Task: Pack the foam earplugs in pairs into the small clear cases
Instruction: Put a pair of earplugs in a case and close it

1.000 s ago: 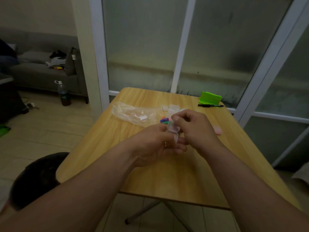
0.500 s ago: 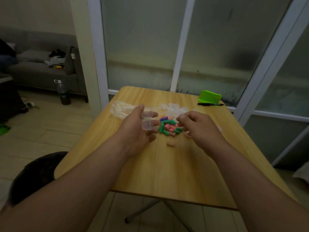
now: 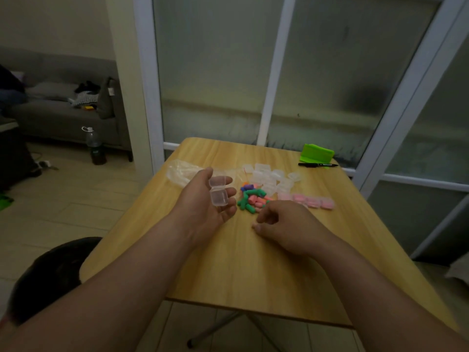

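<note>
- The left hand (image 3: pixel 203 201) is palm-up above the desk (image 3: pixel 228 270), fingers curled under a clear case (image 3: pixel 217 192) that lies across them with its lid swung back.
- The right hand (image 3: pixel 286 222) sits low over the desk, just on the near side of the foam earplugs (image 3: pixel 251 199). Its fingers are curled in towards the thumb, and I cannot tell whether they pinch a plug.
- The case looks like light, thin, stiff plastic, probably slick. It is best held by the base walls, leaving the mouth clear and the hinge unstrained.
- The plugs should be nearly weightless, soft and springy, so a light fingertip pinch across the middle should do.
- Opened, the case's long axis runs away from the person, lid at the far end, base mouth facing up.
- The plugs are short cylinders heaped at all angles.
- Empty cases (image 3: pixel 269 177) lie beyond the pile, and pink-filled cases (image 3: pixel 312 201) sit in a row to its right.
</note>
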Motion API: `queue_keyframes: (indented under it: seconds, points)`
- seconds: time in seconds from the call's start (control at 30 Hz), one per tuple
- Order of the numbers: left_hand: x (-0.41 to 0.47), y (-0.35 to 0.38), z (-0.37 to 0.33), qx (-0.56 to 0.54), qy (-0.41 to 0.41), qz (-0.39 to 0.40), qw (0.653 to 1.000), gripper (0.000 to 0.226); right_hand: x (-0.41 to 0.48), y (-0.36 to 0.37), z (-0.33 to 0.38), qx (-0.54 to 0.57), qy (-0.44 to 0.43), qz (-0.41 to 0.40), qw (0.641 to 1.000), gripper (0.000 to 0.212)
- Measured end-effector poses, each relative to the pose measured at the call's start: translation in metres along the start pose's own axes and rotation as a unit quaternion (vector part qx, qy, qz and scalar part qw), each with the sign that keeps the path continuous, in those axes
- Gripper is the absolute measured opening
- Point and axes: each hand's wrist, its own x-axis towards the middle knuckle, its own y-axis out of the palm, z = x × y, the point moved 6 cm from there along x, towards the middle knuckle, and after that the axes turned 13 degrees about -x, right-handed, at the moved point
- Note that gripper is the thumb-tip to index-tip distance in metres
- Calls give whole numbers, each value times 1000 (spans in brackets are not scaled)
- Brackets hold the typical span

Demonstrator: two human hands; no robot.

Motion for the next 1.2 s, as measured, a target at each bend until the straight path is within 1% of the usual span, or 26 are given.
queue_keyframes:
  seconds: [0.2,0.27,0.37,0.43,0.5,0.57,0.63,0.7,0.8,0.87,0.97,1.1,1.2]
  points:
    - [5,-3,2,14,-9,-2,1000,57,0,1,0,-6,-5,-2,1000,13]
    - [5,-3,3,10,-13,-3,1000,57,0,-1,-3,8,-2,-17,1000,11]
    - [2,1,7,3,-27,7,1000,55,1,-10,-6,58,15,-67,996,10]
    - [-1,4,13,-4,-41,21,999,52,1,-18,-4,102,21,-119,987,14]
    - [-2,7,19,-3,-55,39,998,51,0,-27,3,140,9,-158,977,13]
    - [-5,12,25,-3,-72,63,995,52,-4,-33,14,163,-18,-173,971,8]
    - [-10,17,30,-3,-86,88,992,54,-9,-36,27,156,-47,-180,970,7]
    - [-12,19,33,1,-94,105,990,56,-12,-35,36,117,-68,-179,974,8]
    - [-12,19,34,5,-104,114,988,61,-11,-28,44,53,-89,-160,982,5]
    - [-13,20,33,2,-112,118,987,62,-10,-25,45,32,-91,-155,983,6]
    - [-14,19,32,5,-113,118,987,64,-11,-26,45,31,-96,-157,982,5]
    - [-10,15,30,-3,-110,116,987,64,-12,-24,48,13,-109,-140,984,12]
    - [-10,17,27,-4,-106,115,988,65,-10,-27,45,59,-101,-149,982,14]
